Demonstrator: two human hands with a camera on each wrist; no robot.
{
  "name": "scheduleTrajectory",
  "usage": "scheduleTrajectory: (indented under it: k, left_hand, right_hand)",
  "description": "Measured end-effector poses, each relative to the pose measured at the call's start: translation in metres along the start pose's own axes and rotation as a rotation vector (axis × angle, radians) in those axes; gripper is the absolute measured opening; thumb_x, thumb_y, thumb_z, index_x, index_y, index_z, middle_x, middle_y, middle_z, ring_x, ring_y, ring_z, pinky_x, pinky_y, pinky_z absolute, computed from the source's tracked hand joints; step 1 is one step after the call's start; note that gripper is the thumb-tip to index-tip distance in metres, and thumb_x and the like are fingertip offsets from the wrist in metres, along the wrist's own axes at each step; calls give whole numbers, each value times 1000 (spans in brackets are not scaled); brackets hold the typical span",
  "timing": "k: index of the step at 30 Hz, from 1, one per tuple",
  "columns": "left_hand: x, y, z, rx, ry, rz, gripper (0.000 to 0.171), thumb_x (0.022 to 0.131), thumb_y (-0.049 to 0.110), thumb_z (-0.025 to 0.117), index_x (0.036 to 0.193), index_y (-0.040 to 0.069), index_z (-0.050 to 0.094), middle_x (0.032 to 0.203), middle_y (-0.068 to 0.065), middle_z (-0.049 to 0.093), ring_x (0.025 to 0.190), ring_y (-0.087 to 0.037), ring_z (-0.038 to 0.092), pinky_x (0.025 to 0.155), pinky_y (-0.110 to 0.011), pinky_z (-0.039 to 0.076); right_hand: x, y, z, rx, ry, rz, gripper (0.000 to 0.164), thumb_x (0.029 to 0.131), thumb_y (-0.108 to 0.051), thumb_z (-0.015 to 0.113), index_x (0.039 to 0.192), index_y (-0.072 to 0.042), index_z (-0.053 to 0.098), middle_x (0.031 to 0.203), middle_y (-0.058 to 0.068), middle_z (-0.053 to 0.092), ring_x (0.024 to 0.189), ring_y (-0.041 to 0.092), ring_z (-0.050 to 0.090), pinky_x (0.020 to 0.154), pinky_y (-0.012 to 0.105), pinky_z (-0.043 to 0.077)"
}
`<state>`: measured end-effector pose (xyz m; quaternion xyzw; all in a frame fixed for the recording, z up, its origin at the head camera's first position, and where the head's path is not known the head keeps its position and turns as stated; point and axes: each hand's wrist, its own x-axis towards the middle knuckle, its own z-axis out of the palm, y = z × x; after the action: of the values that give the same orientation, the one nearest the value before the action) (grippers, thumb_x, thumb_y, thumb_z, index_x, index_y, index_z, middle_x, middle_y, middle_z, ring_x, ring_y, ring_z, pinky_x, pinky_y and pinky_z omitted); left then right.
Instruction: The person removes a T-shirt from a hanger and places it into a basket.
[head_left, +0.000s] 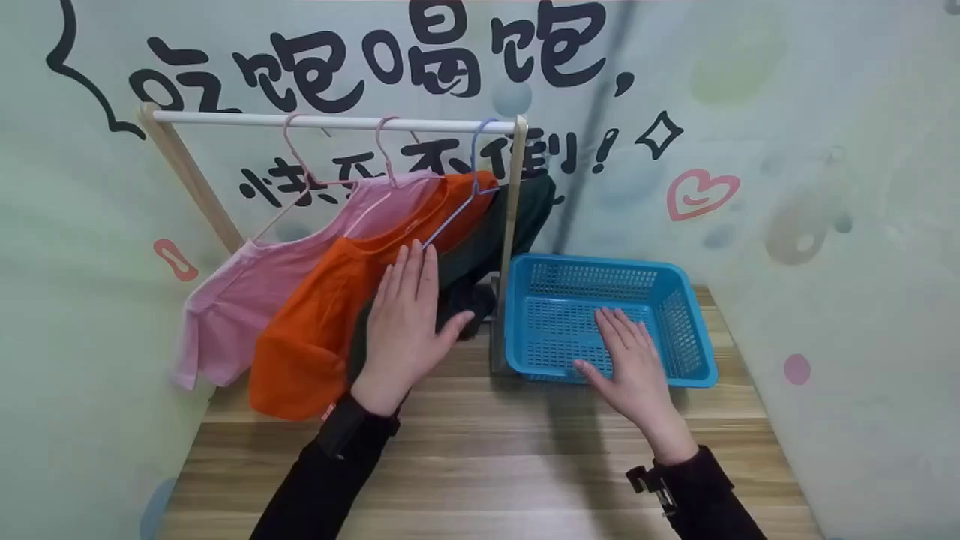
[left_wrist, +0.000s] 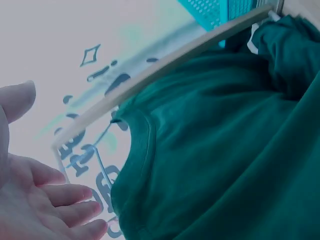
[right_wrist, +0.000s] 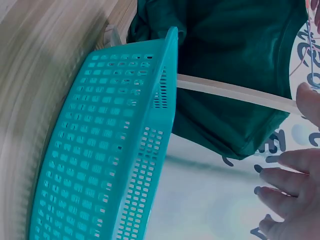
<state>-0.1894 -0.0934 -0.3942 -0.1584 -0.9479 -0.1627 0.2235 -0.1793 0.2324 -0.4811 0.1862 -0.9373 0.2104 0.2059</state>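
My left hand [head_left: 405, 322], fingers straight and thumb spread, is in front of a dark green shirt [left_wrist: 215, 135] that hangs from a blue hanger [head_left: 450, 221]. In the left wrist view nothing lies in that palm, and the fingers are beside the shirt's neckline. My right hand [head_left: 634, 371] is spread over the front of a blue plastic basket [head_left: 701, 330] and holds nothing. The right wrist view shows its fingers apart from the basket's rim. An orange shirt [head_left: 300, 345] and a pink shirt [head_left: 217, 322] hang on pink hangers farther left.
A white rail [head_left: 337, 121] on wooden posts carries the hangers. The basket stands against the rack's right side on the wooden table [head_left: 480, 465]. Walls with painted lettering close in behind and at both sides.
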Motion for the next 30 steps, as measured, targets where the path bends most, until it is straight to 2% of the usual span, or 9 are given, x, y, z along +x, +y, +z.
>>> scheduleTrajectory:
  k: [4, 8, 13, 19, 24, 28, 30]
  left_hand:
    - [18, -2, -3, -80, 24, -15, 81, 95, 43, 64, 154, -1, 28, 156, -20, 32, 144, -34, 31, 117, -48, 21]
    - [36, -1, -8, -135, -11, -34, 79, 96, 40, 63, 153, 0, 29, 155, -20, 34, 142, -34, 34, 116, -49, 23]
    - [56, 1, -12, -163, -80, -75, 76, 97, 40, 61, 155, 4, 27, 156, -15, 34, 140, -32, 36, 117, -45, 24]
    - [82, -4, -7, -170, -66, -83, 59, 99, 30, 61, 147, 3, 39, 141, -16, 51, 124, -30, 51, 112, -44, 33]
    - [93, -9, 0, -301, -80, -139, 41, 99, 19, 61, 135, 4, 50, 123, -14, 62, 112, -29, 57, 107, -43, 40]
    - [96, -10, 1, -427, -85, -209, 42, 101, 13, 58, 140, 3, 49, 127, -15, 61, 114, -29, 57, 108, -42, 40]
    - [97, -10, 0, -442, -60, -221, 42, 101, 12, 57, 141, 2, 50, 128, -16, 61, 115, -30, 56, 108, -42, 40]
  right_hand:
    - [5, 1, 5, 55, 36, 6, 74, 87, -33, 76, 144, 3, 46, 142, 24, 50, 134, 40, 42, 111, 56, 27]
    - [10, 0, 11, 96, 56, 11, 72, 88, -31, 77, 143, 3, 47, 139, 24, 53, 131, 41, 45, 108, 57, 31]
    - [13, -3, 17, 128, 51, 12, 71, 88, -30, 76, 144, 2, 46, 139, 24, 52, 131, 41, 45, 108, 57, 32]
    - [16, -6, 27, 162, 34, 10, 68, 90, -30, 74, 144, 2, 47, 139, 23, 53, 129, 40, 47, 107, 55, 34]
    - [15, -6, 38, 178, -7, 21, 67, 92, -32, 71, 144, 1, 46, 138, 22, 54, 128, 39, 48, 106, 55, 36]
    - [16, -6, 44, 178, -32, 24, 66, 93, -34, 70, 144, 2, 47, 137, 22, 55, 128, 39, 48, 106, 55, 36]
    - [17, -6, 46, 175, -34, 26, 66, 93, -34, 70, 143, 1, 47, 137, 22, 55, 127, 39, 49, 106, 55, 36]
